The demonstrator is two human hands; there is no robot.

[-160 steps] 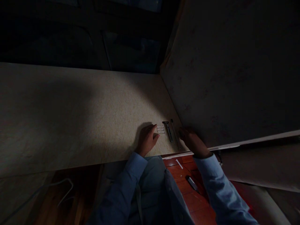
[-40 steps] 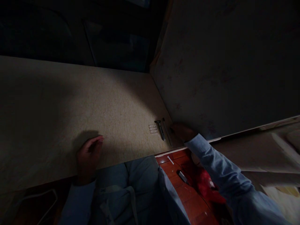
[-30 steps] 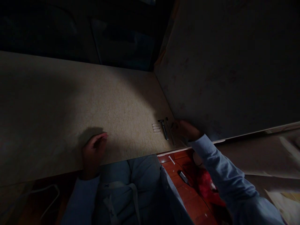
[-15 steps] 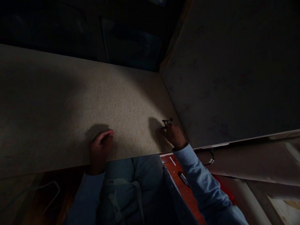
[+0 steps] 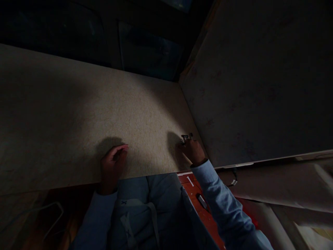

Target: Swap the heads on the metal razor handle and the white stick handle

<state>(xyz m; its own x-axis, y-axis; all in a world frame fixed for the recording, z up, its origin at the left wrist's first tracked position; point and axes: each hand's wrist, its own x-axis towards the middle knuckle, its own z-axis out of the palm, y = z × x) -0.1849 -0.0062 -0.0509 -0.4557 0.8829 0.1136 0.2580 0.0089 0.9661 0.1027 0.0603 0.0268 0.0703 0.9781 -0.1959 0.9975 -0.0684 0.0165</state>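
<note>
My left hand (image 5: 113,166) rests low over the front of the pale table, thumb and fingertips pinched together; whether anything thin is between them is too dark to tell. Toward the table's right side, my right hand (image 5: 193,151) is closed with fingers pointing down at a small group of metal parts. One is a small dark T-shaped metal piece (image 5: 184,136), just beyond the fingertips and partly hidden by them. Beside it lies a small dark piece (image 5: 191,134). The right fingertips pinch a small part of this group, mostly covered by the hand.
The pale patterned table (image 5: 135,114) meets an upright dark panel (image 5: 249,97) on its right. Dark glass panes (image 5: 151,52) stand behind it. Below are my lap, a red surface (image 5: 208,217) holding a black-and-white item (image 5: 202,201), and a white cable (image 5: 56,205) at lower left.
The view has shifted slightly. My right fingertips have moved a little among the small metal parts; my left hand keeps its pinched pose.
</note>
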